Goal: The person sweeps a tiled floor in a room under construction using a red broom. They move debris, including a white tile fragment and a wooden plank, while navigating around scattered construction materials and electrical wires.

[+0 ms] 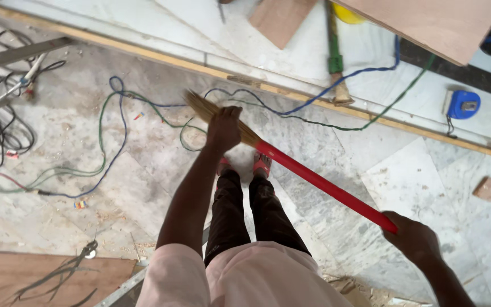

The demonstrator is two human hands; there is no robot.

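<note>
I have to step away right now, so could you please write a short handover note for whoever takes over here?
Left hand: closed around the broom where its bristles meet the red handle.
Right hand: closed on the handle's far end.
The broom lies slanted across the marble floor, bristles toward the wooden strip.
Done: cannot tell how much is swept.
Left: sawdust covers the floor on the left, among loose cables. A blue tape measure lies beyond the strip.

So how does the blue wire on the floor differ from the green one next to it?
The blue wire loops past the broom and runs up toward the plywood sheet; the green wire curls near the left hand and looks slightly thicker. Both are thin, slack, and trail across the dusty marble floor.
</note>
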